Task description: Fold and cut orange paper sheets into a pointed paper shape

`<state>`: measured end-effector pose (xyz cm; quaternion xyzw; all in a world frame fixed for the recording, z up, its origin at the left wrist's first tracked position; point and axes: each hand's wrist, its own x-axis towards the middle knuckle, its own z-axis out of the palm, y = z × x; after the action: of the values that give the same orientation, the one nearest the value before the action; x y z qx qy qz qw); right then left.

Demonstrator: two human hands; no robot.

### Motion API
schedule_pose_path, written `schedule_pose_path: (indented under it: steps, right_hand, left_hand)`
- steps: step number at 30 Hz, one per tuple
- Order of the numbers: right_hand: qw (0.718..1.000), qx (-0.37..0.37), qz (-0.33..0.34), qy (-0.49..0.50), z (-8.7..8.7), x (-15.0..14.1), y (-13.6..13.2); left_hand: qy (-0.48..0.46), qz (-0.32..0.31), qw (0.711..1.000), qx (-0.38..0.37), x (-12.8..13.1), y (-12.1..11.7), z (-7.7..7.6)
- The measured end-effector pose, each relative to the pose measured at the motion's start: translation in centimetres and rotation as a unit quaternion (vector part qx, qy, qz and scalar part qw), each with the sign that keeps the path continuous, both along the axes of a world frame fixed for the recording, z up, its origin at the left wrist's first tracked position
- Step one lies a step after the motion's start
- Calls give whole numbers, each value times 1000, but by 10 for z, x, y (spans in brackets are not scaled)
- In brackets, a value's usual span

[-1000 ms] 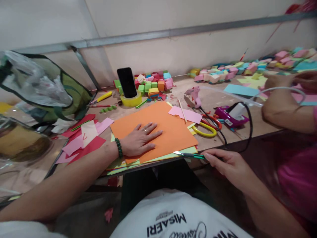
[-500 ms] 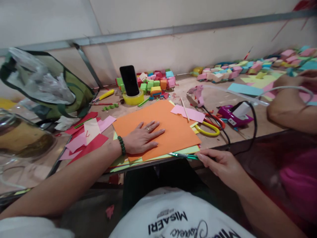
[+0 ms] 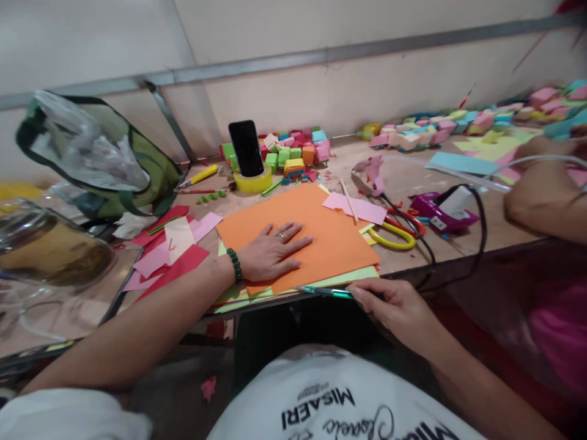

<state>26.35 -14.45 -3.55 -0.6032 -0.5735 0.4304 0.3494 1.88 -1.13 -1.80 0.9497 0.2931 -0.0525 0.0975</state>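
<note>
My left hand (image 3: 277,250) lies flat, fingers spread, on an orange paper sheet (image 3: 321,214) near the table's front edge. Yellow-green sheets (image 3: 353,276) show beneath the orange one. In my right hand (image 3: 389,305) is a slim green utility knife (image 3: 328,292), gripped by its right end. The knife's pale tip points left and lies along the front edge of the stack. A pink paper piece (image 3: 358,208) and a thin stick rest on the orange sheet's far right corner, beside yellow-handled scissors (image 3: 392,238).
A phone (image 3: 246,146) leans upright in a yellow tape roll (image 3: 254,181). Folded paper blocks (image 3: 293,153) sit behind. At right are a pink glue gun (image 3: 375,174), a purple power socket (image 3: 443,214) with a cable, and another person's arm (image 3: 545,189). A glass jar (image 3: 55,250) stands left.
My right hand has moved left with the utility knife, its tip sliding along the front edge of the sheets. My left hand stays flat on the orange paper. The view has shifted slightly.
</note>
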Motion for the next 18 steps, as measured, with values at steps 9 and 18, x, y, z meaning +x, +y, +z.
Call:
schedule_pose_path:
  steps: [9,18]
  right_hand:
    - [999,19,27,-17,6,-23,4]
    - [996,15,85,12,3,-30,-4]
  left_hand:
    - [-13,-5,1000,1,0,2,-2]
    - [-14,-2,1000,-3,0,-2,0]
